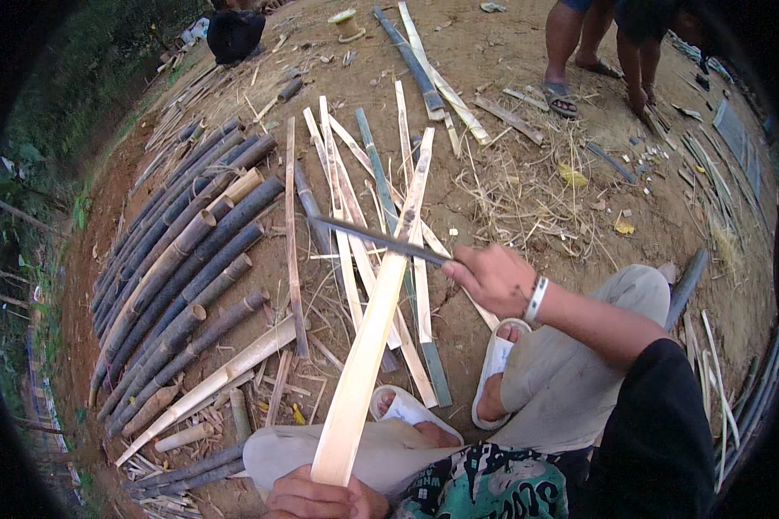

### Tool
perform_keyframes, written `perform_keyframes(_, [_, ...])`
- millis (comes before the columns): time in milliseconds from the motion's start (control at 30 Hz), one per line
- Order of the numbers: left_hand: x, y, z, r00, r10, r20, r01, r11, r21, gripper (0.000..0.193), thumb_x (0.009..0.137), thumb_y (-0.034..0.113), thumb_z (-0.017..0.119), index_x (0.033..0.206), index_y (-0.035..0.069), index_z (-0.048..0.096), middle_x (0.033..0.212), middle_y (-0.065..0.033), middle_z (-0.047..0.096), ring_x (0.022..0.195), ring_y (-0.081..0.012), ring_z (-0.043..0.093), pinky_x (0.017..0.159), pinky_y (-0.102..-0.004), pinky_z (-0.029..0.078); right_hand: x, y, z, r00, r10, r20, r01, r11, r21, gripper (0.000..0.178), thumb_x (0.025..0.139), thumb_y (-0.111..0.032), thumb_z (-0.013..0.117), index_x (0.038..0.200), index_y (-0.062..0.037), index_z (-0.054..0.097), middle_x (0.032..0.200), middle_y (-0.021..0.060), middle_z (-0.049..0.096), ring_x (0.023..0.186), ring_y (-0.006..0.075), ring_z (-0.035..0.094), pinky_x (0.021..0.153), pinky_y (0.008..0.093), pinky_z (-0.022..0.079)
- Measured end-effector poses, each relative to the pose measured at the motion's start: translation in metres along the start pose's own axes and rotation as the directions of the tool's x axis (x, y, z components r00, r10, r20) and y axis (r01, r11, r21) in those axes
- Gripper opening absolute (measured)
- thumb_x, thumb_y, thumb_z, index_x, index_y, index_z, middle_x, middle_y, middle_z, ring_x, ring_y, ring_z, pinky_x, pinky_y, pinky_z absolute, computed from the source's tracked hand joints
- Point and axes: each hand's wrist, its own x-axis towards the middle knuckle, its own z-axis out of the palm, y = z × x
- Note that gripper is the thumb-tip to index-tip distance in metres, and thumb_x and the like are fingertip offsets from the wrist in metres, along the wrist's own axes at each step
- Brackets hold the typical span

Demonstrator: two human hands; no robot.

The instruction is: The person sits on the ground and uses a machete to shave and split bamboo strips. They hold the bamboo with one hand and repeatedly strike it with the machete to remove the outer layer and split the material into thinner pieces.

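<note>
My left hand (325,497) is closed round the near end of a long split bamboo strip (368,346), its pale inner face turned up. The strip slants away from my lap toward the far middle. In my right hand (492,278) is the handle of a long, dark-bladed knife (376,238). The blade lies across the strip near its darker node, pointing left; whether it bites into the wood I cannot tell. Under and beyond the strip, several other split bamboo strips (348,268) lie crossed on the ground.
A pile of dark bamboo poles (182,259) lies on the left. Dry shavings (545,199) cover the ground at the right. Another person (593,43) bends down at the far right, hands near thin strips. A spool (346,26) stands far off. My sandalled feet (493,372) are close by.
</note>
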Motion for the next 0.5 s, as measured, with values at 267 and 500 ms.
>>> perform_keyframes(267, [0.017, -0.008, -0.019, 0.994, -0.066, -0.084, 0.064, 0.998, -0.025, 0.030, 0.092, 0.029, 0.033, 0.078, 0.005, 0.044, 0.044, -0.0014, 0.031, 0.032, -0.0115, 0.029, 0.029, -0.0244, 0.027, 0.047, 0.040, 0.034, 0.998, -0.024, -0.062, 0.027, 0.998, 0.049, 0.047, 0.097, -0.049, 0.035, 0.096, -0.0067, 0.056, 0.060, 0.0204, 0.058, 0.061, 0.0416, 0.062, 0.059, 0.0523, 0.050])
perform_keyframes(500, [0.028, -0.014, -0.054, 0.992, -0.039, -0.116, 0.033, 0.998, -0.048, 0.030, 0.092, 0.028, 0.036, 0.085, 0.001, 0.048, 0.046, -0.0029, 0.033, 0.033, -0.0133, 0.030, 0.031, -0.0251, 0.027, 0.031, -0.014, 0.026, 0.984, -0.178, -0.022, 0.179, 0.982, 0.064, 0.045, 0.098, -0.047, 0.037, 0.092, -0.0068, 0.056, 0.064, 0.0223, 0.060, 0.065, 0.0436, 0.062, 0.061, 0.0537, 0.049])
